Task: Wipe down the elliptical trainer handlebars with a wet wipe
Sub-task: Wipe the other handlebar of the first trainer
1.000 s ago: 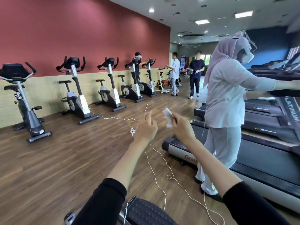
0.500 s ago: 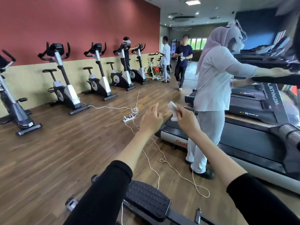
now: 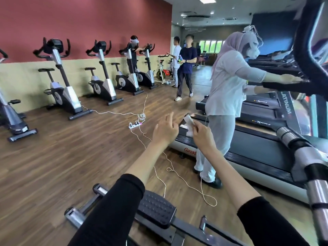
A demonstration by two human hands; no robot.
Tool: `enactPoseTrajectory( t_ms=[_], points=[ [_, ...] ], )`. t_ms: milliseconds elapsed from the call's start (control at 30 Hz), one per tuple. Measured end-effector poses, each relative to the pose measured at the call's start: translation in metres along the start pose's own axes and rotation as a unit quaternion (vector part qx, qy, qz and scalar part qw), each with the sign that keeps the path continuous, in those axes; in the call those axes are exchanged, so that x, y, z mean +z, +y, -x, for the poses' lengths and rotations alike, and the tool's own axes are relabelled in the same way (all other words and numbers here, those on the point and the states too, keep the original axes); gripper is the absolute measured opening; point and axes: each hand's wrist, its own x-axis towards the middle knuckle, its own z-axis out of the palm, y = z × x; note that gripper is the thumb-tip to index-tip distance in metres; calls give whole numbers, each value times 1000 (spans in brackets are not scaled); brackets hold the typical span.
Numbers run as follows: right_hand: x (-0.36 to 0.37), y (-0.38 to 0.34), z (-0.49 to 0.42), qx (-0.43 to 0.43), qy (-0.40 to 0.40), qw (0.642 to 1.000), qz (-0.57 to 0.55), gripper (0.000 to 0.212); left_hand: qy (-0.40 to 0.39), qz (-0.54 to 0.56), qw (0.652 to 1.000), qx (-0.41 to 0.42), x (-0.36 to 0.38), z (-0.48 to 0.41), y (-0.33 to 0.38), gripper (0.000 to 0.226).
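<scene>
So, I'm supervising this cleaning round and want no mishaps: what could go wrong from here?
1. The wet wipe is only pinched in the fingertips of the right hand, so it could slip and drop.
2. The white cable lies in loose loops on the floor beside the elliptical's pedal; a step there could snag it.
3. A person in white stands close at the treadmill; a wide reach might bump them.

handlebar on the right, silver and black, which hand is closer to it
Right. The right hand, pinching the wipe, is out to the left of the handlebar and not touching it. The left hand is further left again, fingers open.
</scene>
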Motion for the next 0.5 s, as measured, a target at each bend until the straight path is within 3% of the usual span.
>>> enactPoseTrajectory(
  t_ms=[500],
  points=[
    [-26,-20,42,88,-2,995,44,32,-63,41,995,70,0,7,-1,53]
  ],
)
